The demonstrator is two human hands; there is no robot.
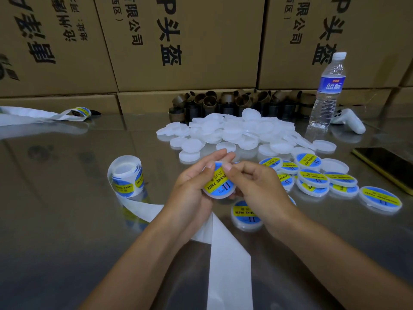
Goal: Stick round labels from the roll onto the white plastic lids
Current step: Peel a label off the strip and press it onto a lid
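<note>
Both hands hold one white lid (220,196) at centre: the left hand (192,191) cradles it, the right hand (257,186) pinches its rim, thumbs smoothing the label (220,183). Next, likely: set it with the finished lids (312,178) at three o'clock, then peel from the roll (125,177) at nine o'clock.

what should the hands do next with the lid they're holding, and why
Probably rub both thumbs down across the label to seat it flat: the left hand and right hand both hold the lid, and the label already covers its face, with the thumbs at its upper edge.
</note>
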